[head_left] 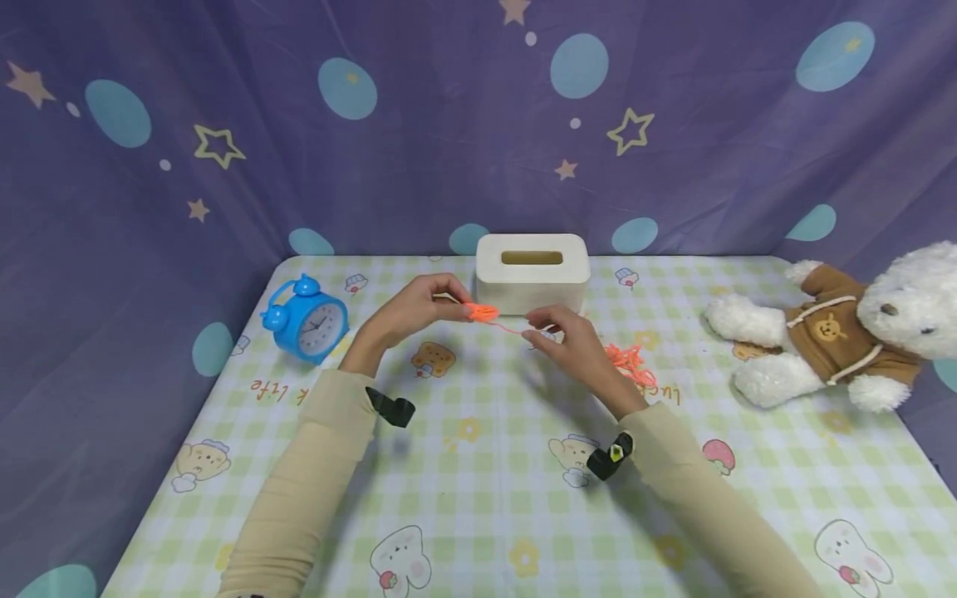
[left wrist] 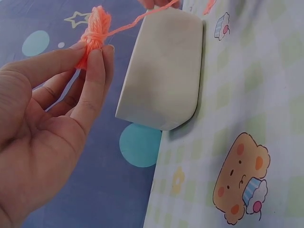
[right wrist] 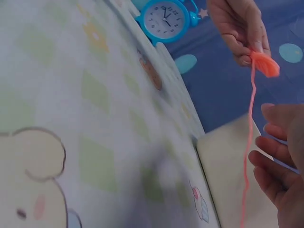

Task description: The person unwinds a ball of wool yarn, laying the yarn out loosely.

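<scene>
My left hand (head_left: pixel 415 309) pinches a small wound bundle of orange yarn (left wrist: pixel 99 28) between thumb and fingertips, above the table. Turns of yarn wrap around the bundle's middle. A single strand (right wrist: pixel 250 118) runs from it towards my right hand (head_left: pixel 574 347). In the right wrist view that strand passes beside the right fingers (right wrist: pixel 273 149), which are loosely bent, with thumb and fingertips apart. Near the right wrist, a loose heap of orange yarn (head_left: pixel 632 365) lies on the table, partly hidden by the forearm.
A white tissue box (head_left: pixel 532 286) stands at the back, just behind the hands. To the left is a blue alarm clock (head_left: pixel 308 322). At the right lies a white teddy bear (head_left: pixel 830 336) in a brown top. The checked tablecloth (head_left: pixel 486 473) covers the table up to a purple curtain (head_left: pixel 463 149).
</scene>
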